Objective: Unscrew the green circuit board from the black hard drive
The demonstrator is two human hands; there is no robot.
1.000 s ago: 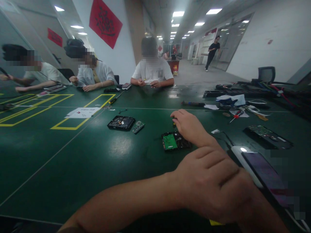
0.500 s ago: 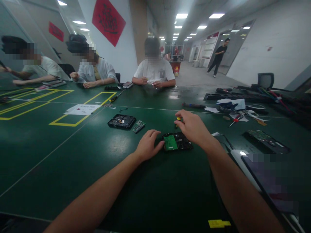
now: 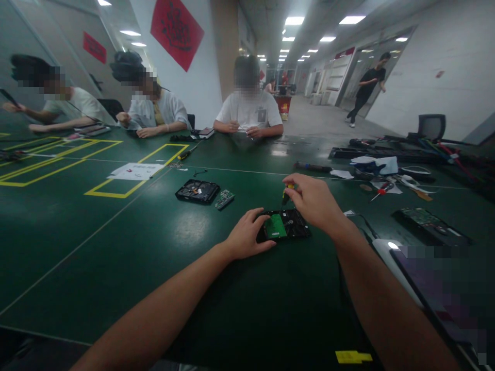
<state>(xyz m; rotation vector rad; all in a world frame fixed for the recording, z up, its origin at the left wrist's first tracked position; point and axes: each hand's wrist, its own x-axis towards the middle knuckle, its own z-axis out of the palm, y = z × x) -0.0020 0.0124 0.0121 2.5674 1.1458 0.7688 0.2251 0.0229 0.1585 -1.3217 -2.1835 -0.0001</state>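
Note:
A black hard drive [image 3: 288,226] with a green circuit board facing up lies on the green table [image 3: 116,242] in front of me. My left hand [image 3: 247,237] grips the drive's left edge, thumb below and fingers on top. My right hand [image 3: 313,201] hovers over the drive's far side, fingers pinched on a small screwdriver with a yellow handle [image 3: 286,189] that points down at the drive.
A second opened drive [image 3: 197,190] with a loose circuit board [image 3: 225,199] lies further left. Tools, cables and another drive [image 3: 429,219] sit at the right. A phone [image 3: 436,288] lies near my right forearm. Three people sit across the table; another person walks in the corridor.
My left hand left my right wrist, reached forward and took hold of the drive's left edge. My right hand lifted the screwdriver upright over the drive.

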